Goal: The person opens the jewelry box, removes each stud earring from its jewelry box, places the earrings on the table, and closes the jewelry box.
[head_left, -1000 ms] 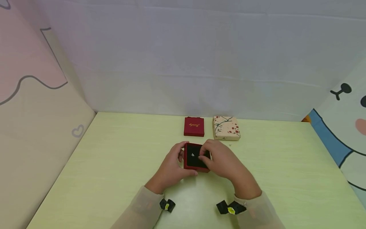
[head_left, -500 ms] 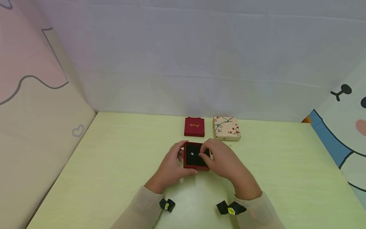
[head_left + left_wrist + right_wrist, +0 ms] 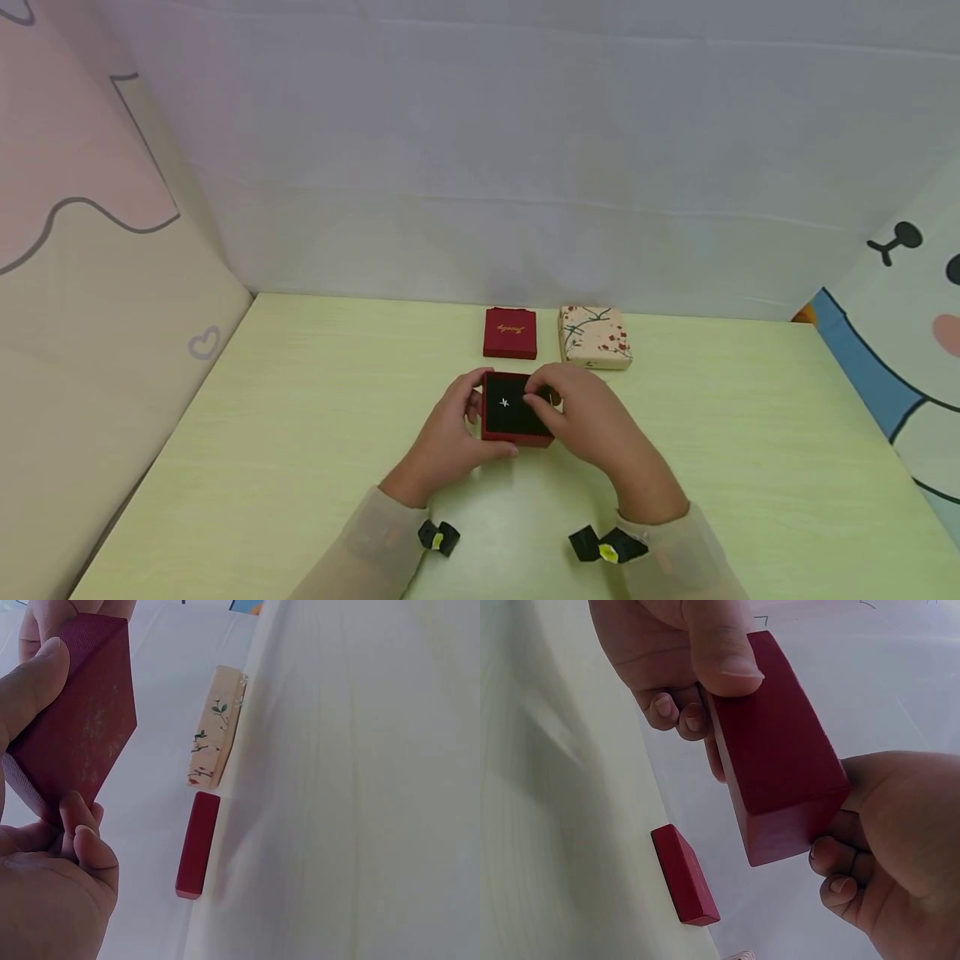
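Note:
A red jewelry box base [image 3: 517,440] with a black insert [image 3: 510,423] is held above the table. My left hand [image 3: 457,433] grips its left side, thumb along the near edge; in the left wrist view, fingers support its underside [image 3: 86,724]. A small silver star-shaped stud [image 3: 504,403] sits on the insert's left half. My right hand [image 3: 585,417] reaches over the box from the right, thumb and forefinger tips close together at the insert's right half. Whatever may be between those fingertips is hidden. The right wrist view shows the box's outer red wall [image 3: 780,750].
Behind the box lies a flat red lid [image 3: 510,333] with gold lettering. To its right stands a cream box [image 3: 596,337] with a blossom-branch pattern. A pale table [image 3: 337,392] spreads around, with a white cloth wall [image 3: 480,150] at its back.
My right thumb and forefinger have shifted slightly up and right over the insert, exposing more of its right part. The left hand and box have barely moved.

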A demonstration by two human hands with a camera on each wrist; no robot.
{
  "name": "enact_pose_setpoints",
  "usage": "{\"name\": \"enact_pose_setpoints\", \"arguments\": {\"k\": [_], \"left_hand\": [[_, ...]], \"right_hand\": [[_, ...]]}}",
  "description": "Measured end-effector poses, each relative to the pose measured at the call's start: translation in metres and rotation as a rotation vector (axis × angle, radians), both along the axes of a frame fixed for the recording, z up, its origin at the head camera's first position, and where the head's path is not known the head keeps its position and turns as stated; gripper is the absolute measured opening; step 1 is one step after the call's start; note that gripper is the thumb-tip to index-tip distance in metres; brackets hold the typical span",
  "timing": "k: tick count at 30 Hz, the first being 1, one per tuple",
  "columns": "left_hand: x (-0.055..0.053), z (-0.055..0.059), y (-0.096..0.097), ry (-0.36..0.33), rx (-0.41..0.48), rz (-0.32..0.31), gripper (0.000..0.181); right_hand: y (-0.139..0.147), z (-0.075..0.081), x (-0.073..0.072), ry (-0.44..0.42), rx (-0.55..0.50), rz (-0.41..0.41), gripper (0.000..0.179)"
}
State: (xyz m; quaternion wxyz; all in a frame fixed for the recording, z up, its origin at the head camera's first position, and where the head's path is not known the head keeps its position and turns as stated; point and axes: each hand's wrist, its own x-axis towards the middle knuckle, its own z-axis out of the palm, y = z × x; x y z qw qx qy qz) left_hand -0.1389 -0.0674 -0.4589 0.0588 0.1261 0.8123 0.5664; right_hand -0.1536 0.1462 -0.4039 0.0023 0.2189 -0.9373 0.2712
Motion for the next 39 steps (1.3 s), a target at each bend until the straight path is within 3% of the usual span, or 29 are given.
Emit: {"name": "enact_pose_setpoints", "arguments": {"k": [9, 22, 39], "left_hand": [[0.0003, -0.0017, 0.0005, -0.003, 0.006, -0.013, 0.099], [0.0027, 0.0018, 0.0016, -0.017, 0.017, -0.023, 0.098], [0.0043, 0.0015, 0.0023, -0.027, 0.009, -0.023, 0.098]], "right_hand": [[0.0011, -0.0011, -0.0013, 0.029, -0.003, 0.019, 0.013], [0.0033, -0.0029, -0.0019, -0.006, -0.021, 0.001, 0.009], [0.0061, -0.0012, -0.0025, 0.057, -0.084, -0.017, 0.007]]}}
